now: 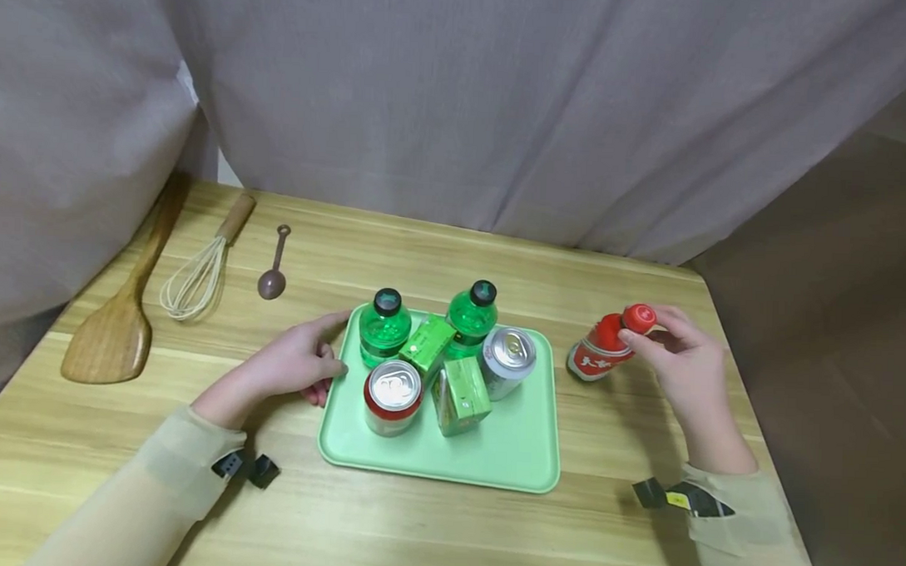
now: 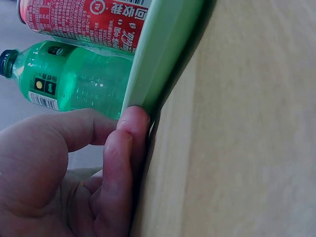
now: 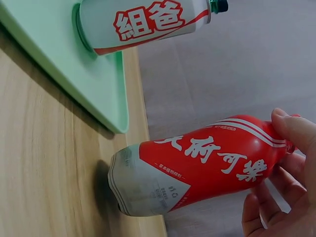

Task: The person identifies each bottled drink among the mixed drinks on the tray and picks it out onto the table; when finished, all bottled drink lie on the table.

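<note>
Pinching the tilted Tianfu Cola bottle [image 1: 600, 351] by its neck in the right hand [image 1: 688, 364], across the light-green tray [image 1: 432, 464] from the left hand [image 1: 291, 364] gripping its left rim.

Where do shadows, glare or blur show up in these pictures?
Head view: bright glare on the red can's lid, and a soft shadow beside the right arm on the wooden table. Left wrist view: the tabletop looks soft and blurred. Right wrist view: a dark shadow by the base of the red bottle, whose large lettering looks crisp.
</note>
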`<state>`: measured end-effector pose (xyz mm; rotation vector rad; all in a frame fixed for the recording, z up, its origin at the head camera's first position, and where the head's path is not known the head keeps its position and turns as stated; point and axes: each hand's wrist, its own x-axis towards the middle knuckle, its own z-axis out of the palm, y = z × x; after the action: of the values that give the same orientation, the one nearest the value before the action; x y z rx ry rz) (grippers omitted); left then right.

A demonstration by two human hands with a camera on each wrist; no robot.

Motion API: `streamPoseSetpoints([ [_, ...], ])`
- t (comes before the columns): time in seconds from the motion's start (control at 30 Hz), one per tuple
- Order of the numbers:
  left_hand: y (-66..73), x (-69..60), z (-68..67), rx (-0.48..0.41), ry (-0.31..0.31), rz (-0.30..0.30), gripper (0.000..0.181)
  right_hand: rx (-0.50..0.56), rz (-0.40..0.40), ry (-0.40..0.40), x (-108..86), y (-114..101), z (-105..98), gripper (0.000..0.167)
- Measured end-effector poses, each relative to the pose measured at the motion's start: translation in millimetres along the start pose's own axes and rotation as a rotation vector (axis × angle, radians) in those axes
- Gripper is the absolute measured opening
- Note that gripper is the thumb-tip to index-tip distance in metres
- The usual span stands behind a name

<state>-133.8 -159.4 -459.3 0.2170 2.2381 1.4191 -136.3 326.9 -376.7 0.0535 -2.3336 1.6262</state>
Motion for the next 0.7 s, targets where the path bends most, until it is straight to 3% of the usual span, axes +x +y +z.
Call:
streamPoseSetpoints([
  [0.47, -0.9, -2.9, -2.2, 0.005, 0.002, -0.007, 0.09, -0.083, 0.047, 0.029, 5.3, 9, 4, 0.037],
  [0.7, -0.9, -1.1, -1.4, 0.0, -0.005, -0.01, 0.091, -0.012, 0.051, 0.019, 2.8, 14, -3, 0.036],
])
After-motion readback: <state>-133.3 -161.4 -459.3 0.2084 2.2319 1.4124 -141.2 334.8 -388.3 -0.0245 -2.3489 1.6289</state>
